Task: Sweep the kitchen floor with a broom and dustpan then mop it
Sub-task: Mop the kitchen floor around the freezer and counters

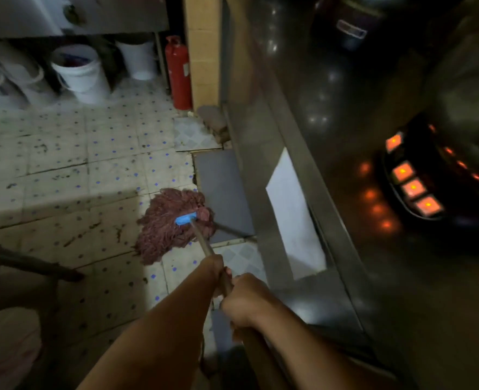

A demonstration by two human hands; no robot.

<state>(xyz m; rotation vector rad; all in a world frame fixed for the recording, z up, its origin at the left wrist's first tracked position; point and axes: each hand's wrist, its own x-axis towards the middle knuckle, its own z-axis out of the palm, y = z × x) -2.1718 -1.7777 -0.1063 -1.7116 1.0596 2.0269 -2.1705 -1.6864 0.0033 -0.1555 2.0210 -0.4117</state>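
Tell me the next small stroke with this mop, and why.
Probably drag the mop head leftward across the speckled tiles. Both hands, left hand and right hand, grip the handle; the head sits by the grey mat, and dark smudges mark the tiles to its left.

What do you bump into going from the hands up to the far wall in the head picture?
Right hand → left hand → mop handle → blue clamp → reddish mop head → dirty dotted tiles → red fire extinguisher.
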